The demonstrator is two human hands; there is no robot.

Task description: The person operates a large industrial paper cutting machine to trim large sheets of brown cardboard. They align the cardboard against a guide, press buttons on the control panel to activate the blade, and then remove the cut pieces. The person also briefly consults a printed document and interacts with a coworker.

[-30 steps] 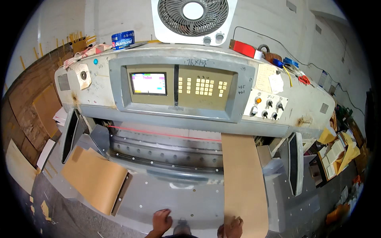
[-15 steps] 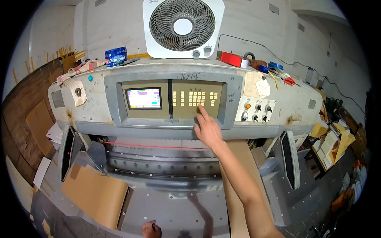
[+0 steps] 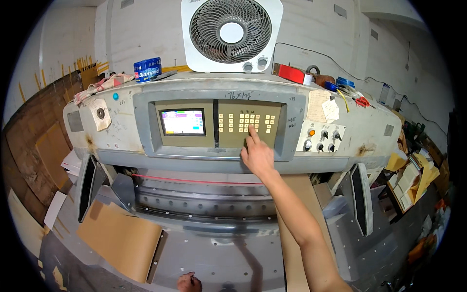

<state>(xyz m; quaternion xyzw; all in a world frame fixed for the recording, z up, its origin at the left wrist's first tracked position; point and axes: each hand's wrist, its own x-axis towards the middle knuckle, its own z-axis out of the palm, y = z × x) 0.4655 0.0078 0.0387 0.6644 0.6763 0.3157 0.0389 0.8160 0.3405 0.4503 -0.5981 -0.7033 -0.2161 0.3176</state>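
My right hand reaches up to the control panel of a large grey machine. Its index finger is stretched out onto the keypad, whose small pale keys stand in rows. Nothing shows in that hand. To the left of the keypad is a lit screen, its text too small to tell. My left hand is curled over the metal table at the lower edge, cut off by the frame. A small dark spot shows at its fingers, and I cannot make out whether it is a held thing.
A brown sheet lies at the left of the table, and a brown board runs under my right forearm. A white fan, a blue tin and a red box stand on the machine. Knobs sit right of the keypad.
The whole view has shifted slightly, so the machine sits a little further right and lower. My right index finger has moved slightly over the keypad keys. My left hand stays curled at the lower edge.
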